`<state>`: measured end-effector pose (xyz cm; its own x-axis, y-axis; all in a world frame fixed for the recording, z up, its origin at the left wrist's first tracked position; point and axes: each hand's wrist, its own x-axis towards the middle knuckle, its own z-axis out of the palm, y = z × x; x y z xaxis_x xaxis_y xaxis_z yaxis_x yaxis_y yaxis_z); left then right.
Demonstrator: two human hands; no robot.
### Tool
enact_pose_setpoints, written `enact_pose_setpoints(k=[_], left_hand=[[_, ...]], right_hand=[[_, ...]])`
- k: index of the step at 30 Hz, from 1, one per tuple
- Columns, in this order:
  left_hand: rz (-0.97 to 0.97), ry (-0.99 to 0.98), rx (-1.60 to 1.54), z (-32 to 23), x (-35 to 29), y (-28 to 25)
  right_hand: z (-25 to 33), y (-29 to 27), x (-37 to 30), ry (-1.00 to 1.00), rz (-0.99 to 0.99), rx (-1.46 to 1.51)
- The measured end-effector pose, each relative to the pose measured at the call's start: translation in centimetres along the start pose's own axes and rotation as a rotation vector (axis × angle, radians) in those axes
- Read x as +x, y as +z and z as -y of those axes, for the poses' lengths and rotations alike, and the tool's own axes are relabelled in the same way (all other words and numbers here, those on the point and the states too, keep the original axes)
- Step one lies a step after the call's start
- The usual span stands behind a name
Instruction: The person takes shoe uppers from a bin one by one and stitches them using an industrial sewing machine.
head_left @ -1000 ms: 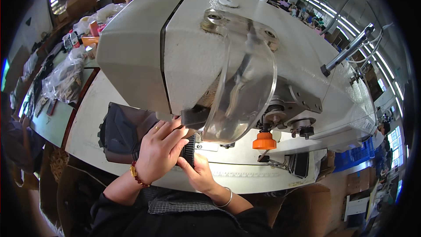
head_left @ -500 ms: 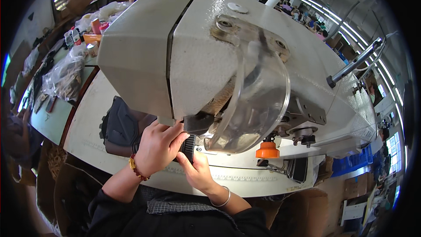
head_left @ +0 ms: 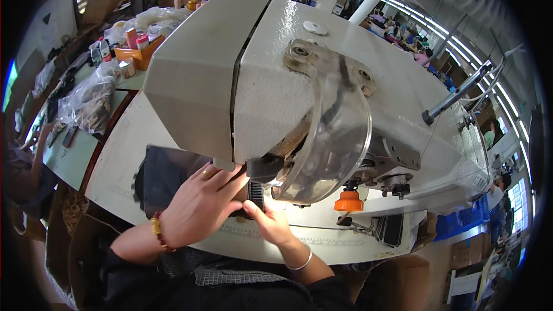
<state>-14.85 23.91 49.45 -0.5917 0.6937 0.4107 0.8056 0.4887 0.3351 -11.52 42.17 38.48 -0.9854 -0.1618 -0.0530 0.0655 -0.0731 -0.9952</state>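
Note:
A dark, sheet-like workpiece (head_left: 164, 175) lies on the pale bed under the head of a sewing machine (head_left: 276, 75). Its black ribbed edge (head_left: 256, 194) shows between my hands; I cannot tell what kind of article it is. Across the piece rests my left hand (head_left: 201, 201), fingers stretched forward below the machine head and thumb apart near the ribbed edge. Its fingertips are partly hidden by the machine. My right hand (head_left: 272, 224) pinches the near end of the ribbed edge, thumb on top and fingers partly out of sight.
A clear curved guard (head_left: 331, 138) hangs in front of the needle area, which it partly covers. Right of it sits an orange knob (head_left: 348, 200). A side table with a plastic bag (head_left: 89, 103) and an orange box (head_left: 138, 53) stands left. A blue crate (head_left: 461, 219) is at right.
My left hand has flattened and spread over the workpiece, its wrist shifting left. The workpiece has turned slightly beneath it. My right hand has shifted slightly right. The whole view has tilted a little.

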Motion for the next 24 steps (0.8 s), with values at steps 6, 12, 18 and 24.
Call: enact_pose_setpoints(k=[6,12,18,24], left_hand=[[0.239,0.076,0.054,1.0,-0.4,-1.9],[0.169,0.159,0.043,2.7,0.6,-1.4],[0.187,-0.033,-0.069,6.7,3.9,-0.3],[0.333,0.191,-0.366,9.0,7.0,-0.6]], right_hand=[[0.7,-2.4,0.1,0.139,0.098,-0.164],[1.1,-2.3,0.1,0.146,0.111,-0.024],[1.2,-4.5,0.9,0.116,0.127,-0.141],[6.7,-5.6,0.6,-0.089,0.022,-0.328]])
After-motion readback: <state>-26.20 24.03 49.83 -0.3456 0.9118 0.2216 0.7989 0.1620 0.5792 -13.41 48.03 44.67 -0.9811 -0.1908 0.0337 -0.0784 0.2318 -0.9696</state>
